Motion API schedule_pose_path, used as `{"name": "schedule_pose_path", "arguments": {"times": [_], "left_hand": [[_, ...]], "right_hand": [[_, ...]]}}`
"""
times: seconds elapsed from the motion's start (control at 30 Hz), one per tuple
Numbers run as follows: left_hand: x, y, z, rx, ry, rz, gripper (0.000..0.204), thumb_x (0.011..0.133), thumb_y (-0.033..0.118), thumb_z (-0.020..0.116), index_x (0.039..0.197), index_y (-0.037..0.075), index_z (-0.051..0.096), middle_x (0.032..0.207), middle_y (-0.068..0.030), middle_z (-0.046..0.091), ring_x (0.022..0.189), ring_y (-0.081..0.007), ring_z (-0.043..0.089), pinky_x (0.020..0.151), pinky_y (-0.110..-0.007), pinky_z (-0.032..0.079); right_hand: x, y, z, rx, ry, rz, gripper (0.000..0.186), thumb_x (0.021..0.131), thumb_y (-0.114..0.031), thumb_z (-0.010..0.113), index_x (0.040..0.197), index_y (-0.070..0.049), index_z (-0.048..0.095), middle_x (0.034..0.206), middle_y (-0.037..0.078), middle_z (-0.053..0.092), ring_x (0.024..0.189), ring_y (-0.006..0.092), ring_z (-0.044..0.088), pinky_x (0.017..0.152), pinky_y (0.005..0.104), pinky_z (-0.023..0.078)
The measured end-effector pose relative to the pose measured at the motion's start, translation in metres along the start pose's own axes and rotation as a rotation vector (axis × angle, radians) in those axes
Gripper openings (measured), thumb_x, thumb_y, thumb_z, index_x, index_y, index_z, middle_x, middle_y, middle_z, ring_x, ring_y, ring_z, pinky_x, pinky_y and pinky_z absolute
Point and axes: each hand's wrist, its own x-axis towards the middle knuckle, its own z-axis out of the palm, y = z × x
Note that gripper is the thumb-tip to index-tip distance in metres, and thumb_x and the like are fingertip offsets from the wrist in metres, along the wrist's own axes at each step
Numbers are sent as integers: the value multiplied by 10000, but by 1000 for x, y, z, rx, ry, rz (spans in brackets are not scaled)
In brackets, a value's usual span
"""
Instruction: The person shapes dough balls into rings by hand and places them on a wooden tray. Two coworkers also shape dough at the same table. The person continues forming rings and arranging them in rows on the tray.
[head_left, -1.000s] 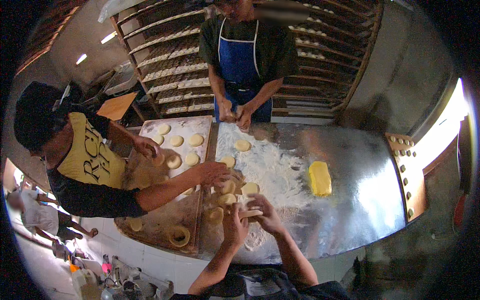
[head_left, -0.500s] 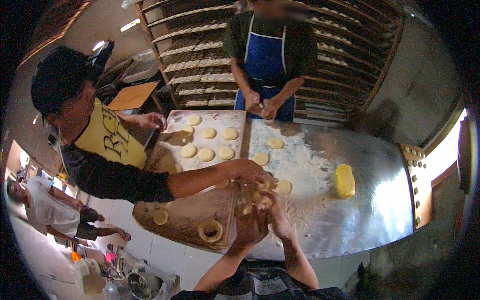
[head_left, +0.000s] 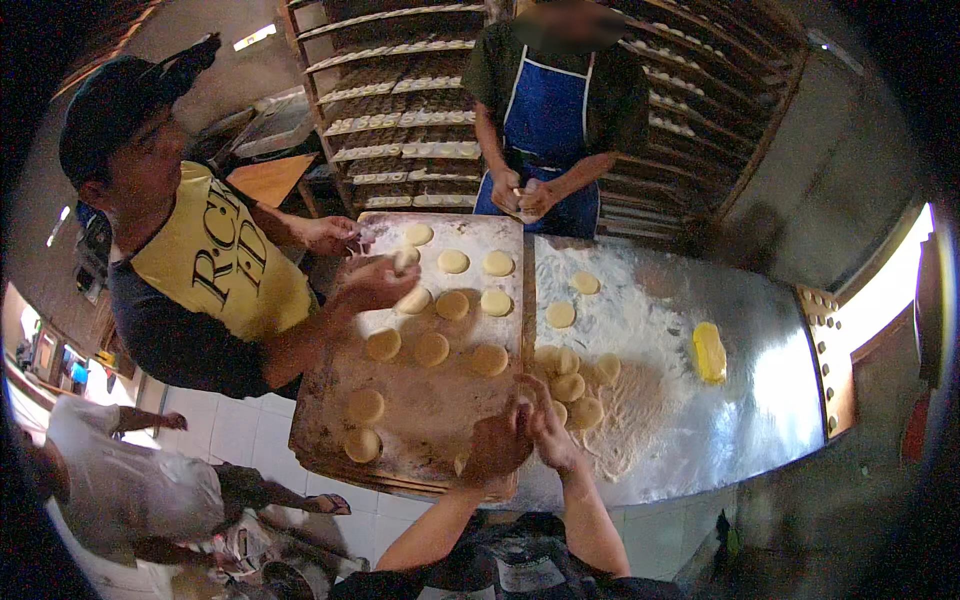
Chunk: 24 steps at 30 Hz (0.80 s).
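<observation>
My left hand point(head_left: 497, 445) and my right hand point(head_left: 552, 438) are pressed close together over the near right edge of the floury tray point(head_left: 400, 405). Their fingers are closed against each other, and whatever lies between them is mostly hidden. Just right of my fingers, a cluster of round dough pieces point(head_left: 568, 387) sits on the metal table point(head_left: 690, 440). Flat dough discs point(head_left: 431, 349) are spread in loose rows on the tray. Part of another dough piece point(head_left: 461, 462) shows beside my left wrist.
On the left, a co-worker's hand point(head_left: 385, 283) holds a dough piece point(head_left: 405, 258) over the tray. Across the table, another person's hands point(head_left: 530, 198) are together. A yellow block point(head_left: 709, 352) lies on the table's right part. Behind stands a rack point(head_left: 400, 123) of filled trays.
The co-worker's arm on the left has drawn back from beside my hands to over the tray. The dough cluster beside my hands is now uncovered. My view has shifted slightly; my hands stay together.
</observation>
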Motion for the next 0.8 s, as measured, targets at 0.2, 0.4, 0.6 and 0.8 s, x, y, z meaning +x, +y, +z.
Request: {"name": "schedule_pose_path", "arguments": {"times": [0.2,0.4,0.6,0.8], "left_hand": [[21,-11,-22,-216,-80,-137,350,1027,340,443,1079,26,589,854,-278,658,717,-466,655,618,-539,519],[35,-30,-23,-136,-119,-163,464,1019,439,425,1230,41,538,705,-284,644,681,-498,642,638,-573,516],[51,-45,-31,-238,-129,-187,495,1029,435,411,1245,3,520,661,-277,630,676,-489,644,615,-564,508],[65,-38,-35,-388,-221,-216,525,1033,466,394,1330,41,480,957,-352,617,843,-486,646,735,-558,509]], "right_hand": [[18,-10,17,867,198,120,576,1019,-477,445,1401,-46,426,1276,121,575,1059,226,582,907,357,484],[28,-27,15,530,129,337,616,1000,-575,392,1376,-88,434,1217,62,561,1003,168,585,908,309,475],[29,-5,3,834,119,281,610,993,-597,416,1377,-126,471,1192,37,574,1053,137,576,895,303,481],[57,-6,24,588,2,341,441,1070,-369,426,1408,-89,468,1306,25,566,1258,160,466,1100,310,323]]}}
